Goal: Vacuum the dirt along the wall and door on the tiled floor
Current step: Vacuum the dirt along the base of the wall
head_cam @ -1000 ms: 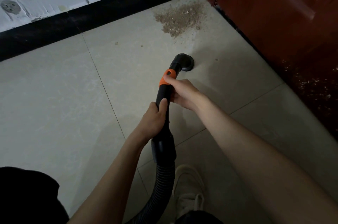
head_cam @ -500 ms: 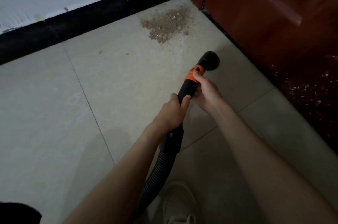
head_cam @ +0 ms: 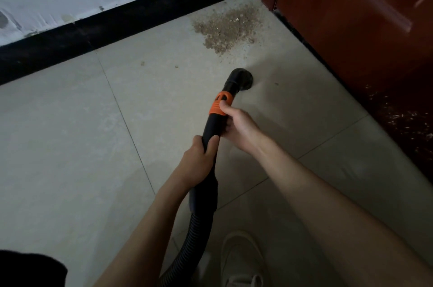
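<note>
Dirt pile [head_cam: 226, 27] beyond my fingers; both hands grip vacuum wand [head_cam: 214, 126]; next, advance nozzle [head_cam: 241, 78] forward.

Both hands held on the vacuum wand [head_cam: 212, 127]

The wand is gripped low by the left hand [head_cam: 198, 161], fingers curled round; higher up, at the orange collar, it is pinched by the right hand [head_cam: 236, 126]. Both forearms are extended forward.

tiled floor [head_cam: 70, 146] | dirt pile [head_cam: 226, 26] | vacuum nozzle [head_cam: 240, 79]
</note>
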The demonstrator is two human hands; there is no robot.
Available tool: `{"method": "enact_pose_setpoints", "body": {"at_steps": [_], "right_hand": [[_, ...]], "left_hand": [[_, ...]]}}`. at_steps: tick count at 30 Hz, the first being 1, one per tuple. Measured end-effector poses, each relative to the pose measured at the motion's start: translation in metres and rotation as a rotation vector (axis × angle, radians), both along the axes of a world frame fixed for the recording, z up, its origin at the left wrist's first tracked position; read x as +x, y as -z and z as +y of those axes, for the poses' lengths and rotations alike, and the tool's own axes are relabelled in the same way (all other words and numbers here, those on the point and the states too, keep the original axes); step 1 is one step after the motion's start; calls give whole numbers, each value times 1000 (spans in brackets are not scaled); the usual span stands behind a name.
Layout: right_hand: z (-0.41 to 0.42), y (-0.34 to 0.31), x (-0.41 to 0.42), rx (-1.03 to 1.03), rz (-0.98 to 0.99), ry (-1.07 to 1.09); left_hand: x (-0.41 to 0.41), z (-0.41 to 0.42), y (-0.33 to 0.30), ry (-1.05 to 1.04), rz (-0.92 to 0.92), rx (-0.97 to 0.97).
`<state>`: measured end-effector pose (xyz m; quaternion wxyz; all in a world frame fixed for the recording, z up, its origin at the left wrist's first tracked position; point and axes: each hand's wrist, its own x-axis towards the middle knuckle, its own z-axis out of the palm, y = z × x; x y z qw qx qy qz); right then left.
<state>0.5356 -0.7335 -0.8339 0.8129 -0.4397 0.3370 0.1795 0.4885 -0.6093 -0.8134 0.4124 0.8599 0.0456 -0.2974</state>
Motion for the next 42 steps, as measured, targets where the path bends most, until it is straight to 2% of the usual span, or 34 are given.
{"method": "enact_pose_setpoints", "body": {"at_steps": [4, 7, 13, 17, 20, 23, 27, 32, 35, 39, 42], "right_hand": [[15, -1, -2, -63, -13, -106], [17, -5, -3, -190, -46, -208], [26, -45, -2, -324, -112, -385], [49, -77, 2, -268, -202, -453], [83, -95, 4, -199, -296, -630], [131, -118, 15, -252, -433, -710], [195, -157, 23, -417, -575, -665], [252, -229, 20, -550, -668, -659], [278, -297, 27, -583, -691, -735], [315, -396, 39, -619, -690, -833], [350, -462, 29, -623, -707, -907]], "left_hand": [[1, 25, -11, -25, 89, -86], [10, 38, -20, -21, 147, -187], [22, 67, -56, -207, 225, -469], [50, 102, -98, -242, 125, -570], [75, 135, -126, -249, -13, -543], [87, 166, -150, -281, -110, -537], [87, 210, -188, -335, -186, -521], [79, 271, -268, -352, -243, -383], [73, 314, -334, -335, -285, -203], [53, 384, -423, -385, -385, 141], [23, 435, -483, -496, -428, 219]]}}
